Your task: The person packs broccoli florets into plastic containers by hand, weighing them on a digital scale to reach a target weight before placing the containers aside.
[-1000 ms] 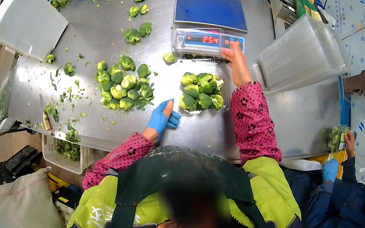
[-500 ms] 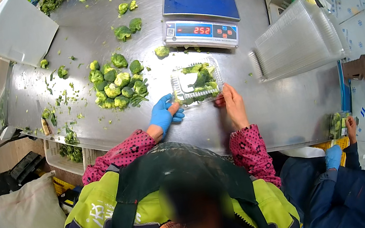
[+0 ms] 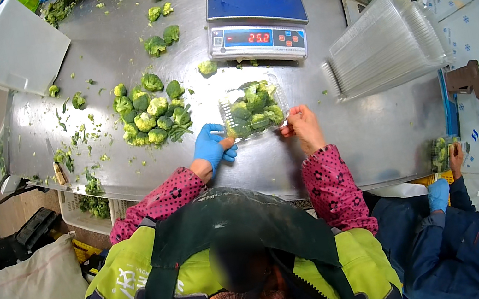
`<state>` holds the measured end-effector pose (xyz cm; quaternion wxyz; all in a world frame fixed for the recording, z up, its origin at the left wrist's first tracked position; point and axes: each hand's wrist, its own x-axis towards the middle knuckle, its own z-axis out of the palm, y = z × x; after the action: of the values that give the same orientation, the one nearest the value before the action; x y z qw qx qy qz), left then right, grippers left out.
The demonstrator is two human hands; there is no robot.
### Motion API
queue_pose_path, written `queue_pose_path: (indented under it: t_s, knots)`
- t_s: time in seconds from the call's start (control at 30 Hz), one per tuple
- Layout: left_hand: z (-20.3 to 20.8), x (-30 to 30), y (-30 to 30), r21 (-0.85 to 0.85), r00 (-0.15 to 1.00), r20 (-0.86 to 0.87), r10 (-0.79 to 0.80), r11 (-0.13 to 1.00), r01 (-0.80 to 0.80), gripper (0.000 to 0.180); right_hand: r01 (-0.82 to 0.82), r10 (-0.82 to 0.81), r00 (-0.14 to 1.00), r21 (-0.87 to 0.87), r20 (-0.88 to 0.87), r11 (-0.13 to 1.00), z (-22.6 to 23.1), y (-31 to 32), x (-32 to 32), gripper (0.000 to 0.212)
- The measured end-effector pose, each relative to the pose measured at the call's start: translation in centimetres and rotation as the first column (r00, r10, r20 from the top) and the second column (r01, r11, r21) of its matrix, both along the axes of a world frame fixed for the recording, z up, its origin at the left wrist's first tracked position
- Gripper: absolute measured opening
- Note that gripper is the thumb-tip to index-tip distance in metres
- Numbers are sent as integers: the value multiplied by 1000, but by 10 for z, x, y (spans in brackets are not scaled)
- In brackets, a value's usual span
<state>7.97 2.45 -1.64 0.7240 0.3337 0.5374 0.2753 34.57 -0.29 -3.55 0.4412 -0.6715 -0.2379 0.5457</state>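
Observation:
Between my hands is a clear plastic clamshell box [image 3: 253,108] filled with broccoli florets, tilted a little. My left hand [image 3: 212,149], in a blue glove, grips its near left corner with the thumb on the rim. The bare right hand [image 3: 305,128] pinches the near right corner. To the left lies a pile of loose broccoli florets [image 3: 150,113] on the steel table [image 3: 149,184]. Beyond the box stands a digital scale [image 3: 254,15] with a blue pan, and a single floret [image 3: 207,67] sits beside it.
A stack of clear plastic boxes [image 3: 385,47] stands on the right. At the far left is a white bin [image 3: 16,48], with a knife [image 3: 59,171] and green scraps nearer. A co-worker's gloved hand [image 3: 438,196] and another packed broccoli box [image 3: 440,154] are at the lower right.
The clamshell box has tipped in my hands, so the glare on its lid is gone and the florets show more clearly. My right hand has shifted slightly. The whole view has moved a little.

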Motion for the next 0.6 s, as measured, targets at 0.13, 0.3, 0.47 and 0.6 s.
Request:
queue_pose_path:
  t_s: [0.13, 0.3, 0.47, 0.6]
  knots:
    - [0, -1, -1, -32, 1000, 25, 2, 999, -1, 33, -28, 29, 999, 51, -14, 998, 8, 4, 1, 11]
    - [-4, 5, 1, -58, 999, 44, 0, 998, 3, 37, -21, -65, 865, 165, 497, 986, -27, 14, -2, 10]
    - [-2, 11, 2, -115, 996, 93, -5, 993, 16, 40, 287, -291, 957, 136, 8, 948, -1, 9, -47, 31]
    - [15, 16, -5, -121, 959, -31, -281, 954, 275, 35, 110, -113, 991, -52, -67, 993, 27, -46, -105, 32]
